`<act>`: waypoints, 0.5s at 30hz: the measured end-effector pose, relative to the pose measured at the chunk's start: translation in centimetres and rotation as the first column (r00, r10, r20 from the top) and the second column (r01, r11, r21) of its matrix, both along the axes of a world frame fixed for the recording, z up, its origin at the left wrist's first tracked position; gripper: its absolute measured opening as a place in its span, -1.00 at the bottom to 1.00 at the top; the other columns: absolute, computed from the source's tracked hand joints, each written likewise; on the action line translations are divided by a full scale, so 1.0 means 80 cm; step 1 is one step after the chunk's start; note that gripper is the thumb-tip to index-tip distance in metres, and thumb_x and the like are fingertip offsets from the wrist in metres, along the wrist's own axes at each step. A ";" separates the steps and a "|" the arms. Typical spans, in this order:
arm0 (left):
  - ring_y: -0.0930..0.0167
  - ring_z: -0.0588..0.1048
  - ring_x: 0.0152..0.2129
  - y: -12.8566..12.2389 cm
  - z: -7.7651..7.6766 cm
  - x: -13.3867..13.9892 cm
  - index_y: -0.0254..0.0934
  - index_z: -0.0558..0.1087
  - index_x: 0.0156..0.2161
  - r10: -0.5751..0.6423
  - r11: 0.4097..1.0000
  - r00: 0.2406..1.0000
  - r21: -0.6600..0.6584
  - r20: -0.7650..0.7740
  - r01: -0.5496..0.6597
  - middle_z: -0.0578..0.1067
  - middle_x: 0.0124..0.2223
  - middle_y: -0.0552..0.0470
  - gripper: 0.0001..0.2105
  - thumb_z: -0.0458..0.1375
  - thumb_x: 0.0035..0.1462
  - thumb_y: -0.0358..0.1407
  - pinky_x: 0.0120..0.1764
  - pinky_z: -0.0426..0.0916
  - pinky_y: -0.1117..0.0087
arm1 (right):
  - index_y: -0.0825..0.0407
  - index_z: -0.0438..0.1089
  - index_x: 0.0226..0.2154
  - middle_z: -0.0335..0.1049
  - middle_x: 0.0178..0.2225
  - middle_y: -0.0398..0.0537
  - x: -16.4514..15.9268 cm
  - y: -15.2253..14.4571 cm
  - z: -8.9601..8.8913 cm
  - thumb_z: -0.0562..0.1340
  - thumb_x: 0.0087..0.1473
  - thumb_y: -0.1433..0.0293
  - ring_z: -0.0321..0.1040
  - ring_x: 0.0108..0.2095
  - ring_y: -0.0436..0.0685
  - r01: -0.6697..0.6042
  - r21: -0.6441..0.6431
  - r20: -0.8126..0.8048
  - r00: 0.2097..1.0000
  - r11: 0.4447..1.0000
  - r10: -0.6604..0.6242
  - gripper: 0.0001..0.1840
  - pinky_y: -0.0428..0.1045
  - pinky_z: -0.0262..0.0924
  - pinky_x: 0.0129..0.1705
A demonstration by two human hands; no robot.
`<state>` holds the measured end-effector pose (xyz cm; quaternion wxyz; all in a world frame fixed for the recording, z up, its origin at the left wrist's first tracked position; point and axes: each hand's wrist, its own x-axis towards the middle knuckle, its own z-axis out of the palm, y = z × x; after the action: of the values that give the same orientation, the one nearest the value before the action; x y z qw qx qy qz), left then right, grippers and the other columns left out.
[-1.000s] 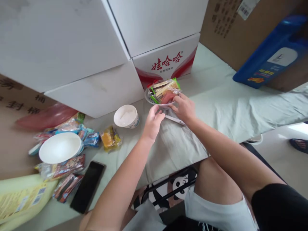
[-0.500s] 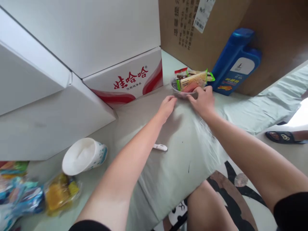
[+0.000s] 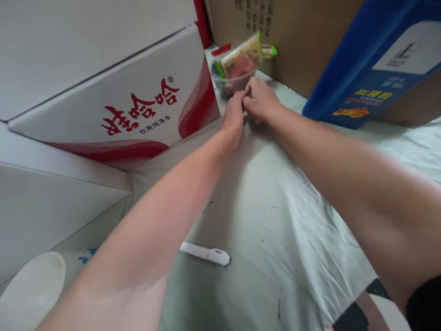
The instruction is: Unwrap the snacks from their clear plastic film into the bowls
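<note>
A clear round plastic bowl (image 3: 225, 86) of wrapped snacks sits on the pale cloth in the corner between the boxes. A yellowish snack packet with green ends (image 3: 244, 51) sticks up out of it. My left hand (image 3: 235, 112) is at the bowl's near side, fingers pressed together against it. Right beside it, my right hand (image 3: 261, 101) has its fingers curled at the rim. The two hands touch each other, and their fingertips are partly hidden. Below my left forearm lies a white plastic strip-like handle (image 3: 206, 253), its left end covered by the arm.
White cartons with red print (image 3: 144, 110) stack up on the left. A large brown cardboard box (image 3: 292, 46) stands behind the bowl. On the right is a tall blue bottle (image 3: 351, 82). A white paper tub (image 3: 34, 289) lies tipped at lower left.
The bowl has moved away from the blue bottle, left and back into the corner by the cartons. My hands have come together at its near side. The view has moved closer.
</note>
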<state>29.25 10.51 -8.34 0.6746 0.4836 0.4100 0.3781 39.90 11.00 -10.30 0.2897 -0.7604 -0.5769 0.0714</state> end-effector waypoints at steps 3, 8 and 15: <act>0.37 0.46 0.07 -0.007 -0.012 -0.011 -0.24 0.35 -0.26 -0.004 0.999 0.999 0.041 -0.046 0.006 0.44 -0.15 0.07 -0.80 -0.04 0.38 -0.25 0.19 0.26 0.28 | -0.05 0.30 -0.10 0.03 0.45 0.03 0.000 -0.006 -0.005 0.14 0.13 0.49 -0.13 0.48 0.31 -0.101 -0.085 -0.017 0.995 0.991 0.099 -0.73 0.39 -0.22 0.43; 0.32 0.42 0.16 -0.048 -0.006 -0.056 -0.27 0.40 -0.28 -0.042 0.990 0.975 0.123 -0.218 0.070 0.48 -0.02 0.02 -0.79 -0.02 0.37 -0.29 0.25 0.22 0.23 | 0.03 0.35 -0.08 -0.04 0.48 0.16 -0.010 -0.095 -0.020 0.15 0.03 0.50 -0.10 0.48 0.41 -0.184 -0.082 0.002 0.983 0.979 0.185 -0.65 0.44 -0.20 0.42; 0.36 0.51 -0.22 -0.210 0.050 -0.223 -0.25 0.48 -0.24 -0.227 0.904 0.858 0.230 -0.461 0.362 0.55 -0.28 0.04 -0.83 0.08 0.24 -0.24 -0.02 0.40 0.31 | -0.02 0.38 -0.16 0.21 0.34 0.38 -0.027 -0.222 -0.018 0.25 -0.06 0.44 0.16 0.37 0.47 -0.388 -0.075 -0.098 0.920 0.918 0.381 -0.67 0.37 0.04 0.33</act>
<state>11.41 -6.29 -4.38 0.5359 0.7105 0.4025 0.2144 37.76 -6.72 -11.74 0.2575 -0.6414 -0.6987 0.1847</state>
